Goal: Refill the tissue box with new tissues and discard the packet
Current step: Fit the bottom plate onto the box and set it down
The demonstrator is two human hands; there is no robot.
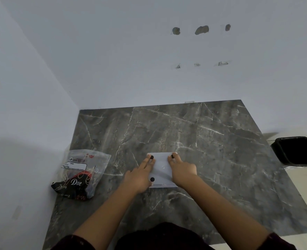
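Note:
A white tissue box (161, 168) lies upside down in the middle of the dark marble table (212, 141), its flat underside with small black rubber feet facing up. My left hand (140, 175) rests on its left side with fingers stretched forward. On its right side sits my right hand (182, 170), fingers curled over the top. A clear plastic packet (80, 173) with a black and red "Dove" tissue pack inside lies at the table's left edge, apart from both hands.
White walls meet in a corner behind and to the left of the table. A black bin (298, 152) stands on the floor beyond the table's right edge. Several chipped holes mark the back wall.

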